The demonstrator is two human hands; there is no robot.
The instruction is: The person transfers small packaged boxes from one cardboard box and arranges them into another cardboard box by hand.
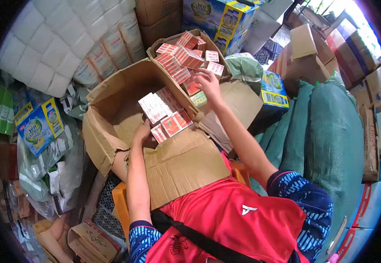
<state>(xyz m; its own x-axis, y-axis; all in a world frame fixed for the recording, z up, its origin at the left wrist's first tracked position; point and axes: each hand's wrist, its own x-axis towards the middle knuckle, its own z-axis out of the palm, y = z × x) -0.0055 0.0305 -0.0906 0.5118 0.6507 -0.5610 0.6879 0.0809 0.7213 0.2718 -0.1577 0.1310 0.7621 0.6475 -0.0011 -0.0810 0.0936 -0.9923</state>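
In the head view, an open cardboard box (116, 103) stands in front of me, its near flap (186, 168) folded out toward my lap. Inside it, small red-and-white packs (173, 125) are grouped at the right side, some with a white face up. My left hand (141, 133) is in this box against the left side of the packs, fingers loosely curved and partly hidden. Behind it, a second cardboard box (223, 55) holds a jumble of similar red-and-white packs (188, 57). My right hand (209, 87) is over its near right side, fingers apart, close to the packs.
White wrapped bundles (59, 41) are stacked at the back left. Blue-and-yellow cartons (225, 22) stand behind the boxes, and another carton (39, 127) lies on plastic bags at the left. Full green sacks (333, 136) lean at the right. A small brown box (92, 241) sits low left.
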